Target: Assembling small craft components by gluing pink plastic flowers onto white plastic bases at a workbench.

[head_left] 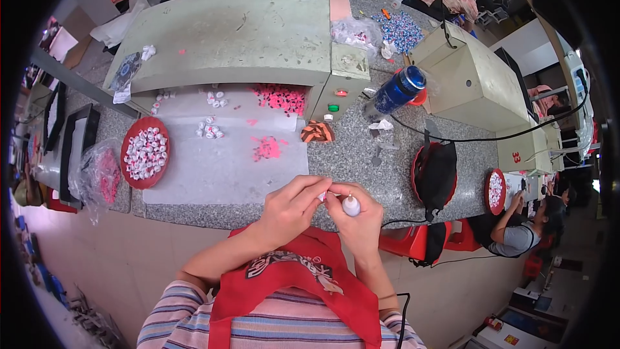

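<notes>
Above the bench's near edge, my two hands meet at the fingertips. My left hand point(288, 212) is closed in a pinch on a small white-and-pink piece point(322, 196), mostly hidden by the fingers. My right hand point(363, 225) is wrapped round a small white squeeze bottle point(351, 206) with a thin tip; its thumb and finger also reach the piece. Beyond the hands, loose pink pieces point(267, 148) lie on a white sheet point(213, 185). Left of them, several round white pieces point(210, 129) sit in a cluster. A red bowl point(125, 169) at the left is full of similar white pieces.
A long pale metal machine housing point(232, 32) spans the back, more pink pieces point(281, 98) under it. A striped cloth bundle point(316, 132), a blue cylinder point(395, 94) and a black bag point(436, 178) stand rightward. A cable point(478, 140) crosses the bench. A co-worker point(516, 229) sits far right.
</notes>
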`<move>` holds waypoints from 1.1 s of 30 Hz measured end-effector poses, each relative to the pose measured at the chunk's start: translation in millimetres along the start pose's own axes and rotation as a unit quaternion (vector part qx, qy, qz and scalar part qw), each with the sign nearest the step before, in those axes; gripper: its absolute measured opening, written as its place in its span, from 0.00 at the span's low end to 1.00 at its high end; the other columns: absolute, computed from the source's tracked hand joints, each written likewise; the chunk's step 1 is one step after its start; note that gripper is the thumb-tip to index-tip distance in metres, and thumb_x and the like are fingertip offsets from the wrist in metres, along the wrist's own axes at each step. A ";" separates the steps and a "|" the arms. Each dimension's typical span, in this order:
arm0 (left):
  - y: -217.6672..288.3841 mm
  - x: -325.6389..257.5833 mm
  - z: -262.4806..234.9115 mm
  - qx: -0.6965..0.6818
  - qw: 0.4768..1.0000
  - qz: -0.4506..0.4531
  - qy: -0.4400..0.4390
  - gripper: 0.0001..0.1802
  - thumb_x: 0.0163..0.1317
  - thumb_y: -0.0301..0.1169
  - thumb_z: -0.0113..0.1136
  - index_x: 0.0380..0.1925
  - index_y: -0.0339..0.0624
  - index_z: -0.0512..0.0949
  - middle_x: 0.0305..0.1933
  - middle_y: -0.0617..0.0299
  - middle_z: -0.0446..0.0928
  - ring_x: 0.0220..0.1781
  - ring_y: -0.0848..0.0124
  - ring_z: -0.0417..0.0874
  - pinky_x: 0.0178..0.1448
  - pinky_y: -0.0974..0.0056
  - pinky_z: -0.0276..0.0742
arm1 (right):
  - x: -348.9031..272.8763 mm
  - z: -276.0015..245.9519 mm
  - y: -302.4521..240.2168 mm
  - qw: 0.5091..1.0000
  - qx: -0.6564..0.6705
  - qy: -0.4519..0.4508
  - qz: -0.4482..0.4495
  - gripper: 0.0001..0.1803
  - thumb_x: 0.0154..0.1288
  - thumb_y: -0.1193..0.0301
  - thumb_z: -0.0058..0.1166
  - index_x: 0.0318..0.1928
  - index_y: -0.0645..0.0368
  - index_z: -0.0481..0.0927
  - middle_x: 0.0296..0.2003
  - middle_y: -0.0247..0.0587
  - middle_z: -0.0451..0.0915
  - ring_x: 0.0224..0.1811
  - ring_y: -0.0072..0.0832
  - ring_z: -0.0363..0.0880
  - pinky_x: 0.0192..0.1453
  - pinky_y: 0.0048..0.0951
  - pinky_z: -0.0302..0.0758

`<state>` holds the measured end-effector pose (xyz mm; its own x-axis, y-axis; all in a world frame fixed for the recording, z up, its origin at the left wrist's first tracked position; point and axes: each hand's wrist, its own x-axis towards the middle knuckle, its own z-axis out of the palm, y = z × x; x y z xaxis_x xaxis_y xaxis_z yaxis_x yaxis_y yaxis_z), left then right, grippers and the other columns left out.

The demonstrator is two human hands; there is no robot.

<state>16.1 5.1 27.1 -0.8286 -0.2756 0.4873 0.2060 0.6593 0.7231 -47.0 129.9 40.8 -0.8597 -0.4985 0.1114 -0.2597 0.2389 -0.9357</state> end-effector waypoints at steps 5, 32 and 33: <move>-9.3 -2.4 4.0 0.008 0.998 0.067 0.010 0.20 0.39 0.17 0.59 0.38 0.36 0.76 0.36 0.57 0.76 0.31 0.67 0.80 0.31 0.69 0.78 | -2.3 1.5 0.4 0.999 -0.025 -0.009 0.039 0.06 0.49 0.81 0.54 0.32 0.65 0.77 0.29 0.39 0.77 0.27 0.23 0.77 0.29 0.21 0.72; -11.4 9.2 14.7 -0.015 0.997 0.081 0.012 0.16 0.43 0.19 0.59 0.37 0.38 0.76 0.36 0.58 0.76 0.31 0.67 0.80 0.31 0.69 0.78 | 9.2 -15.3 11.3 0.996 0.002 -0.033 0.085 0.10 0.55 0.76 0.50 0.38 0.66 0.78 0.27 0.37 0.78 0.26 0.17 0.77 0.26 0.16 0.74; -11.5 9.7 14.8 -0.014 0.997 0.081 0.011 0.16 0.43 0.19 0.59 0.37 0.39 0.77 0.35 0.59 0.76 0.31 0.68 0.80 0.30 0.69 0.78 | 8.9 -15.9 11.8 0.995 0.003 -0.039 0.093 0.10 0.55 0.76 0.50 0.38 0.66 0.78 0.27 0.37 0.78 0.26 0.17 0.77 0.26 0.16 0.74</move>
<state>-2.1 5.2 16.3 -0.7716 -0.1827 0.6093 0.3513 0.6761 0.6477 -64.7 141.5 36.1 -0.8556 -0.5097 -0.0903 -0.0965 0.3284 -0.9396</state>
